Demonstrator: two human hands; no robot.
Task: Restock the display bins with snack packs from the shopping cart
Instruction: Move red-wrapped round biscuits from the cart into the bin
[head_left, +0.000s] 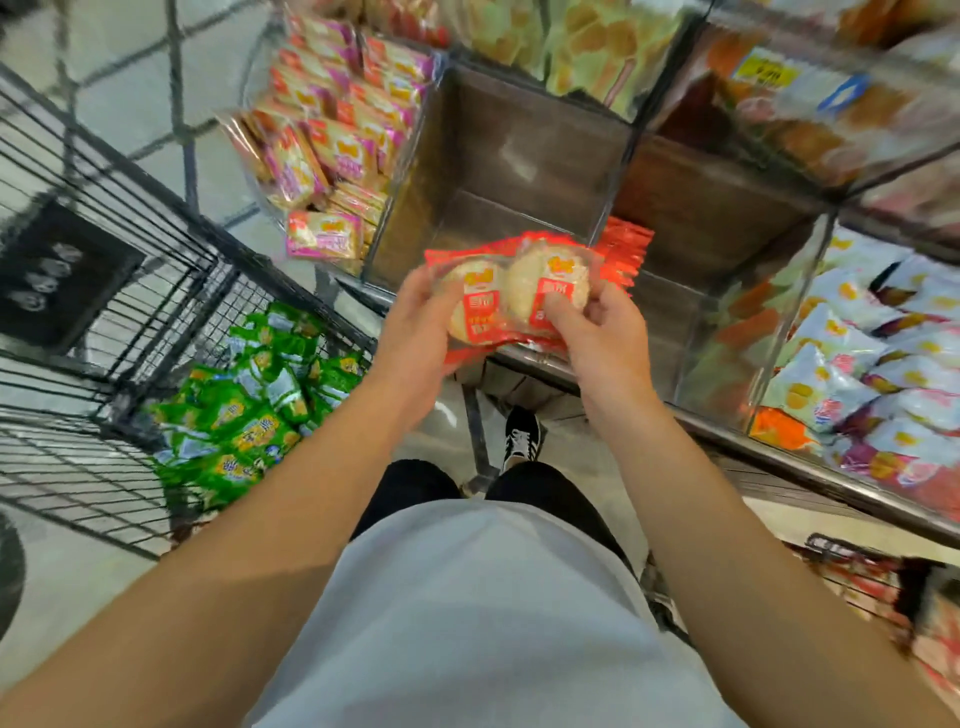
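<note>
Held at frame centre above the clear-walled, brown-floored display bin (498, 156): red plastic snack packs (519, 296) showing round pale crackers. Gripped by left hand (423, 332) and right hand (605, 332), fingers curled round both ends. At 8 o'clock, black wire shopping cart (130, 291) with green packs (249, 415).

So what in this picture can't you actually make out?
All in the head view:
- How many red snack packs are in the bunch: the left hand and right hand cover their edges, and they overlap.
- The yellow price tag: motion blur makes it unreadable.
- The far end of the shopping cart: cut off by the left edge.
- The floor of the empty bin: its near part is behind the packs.
</note>
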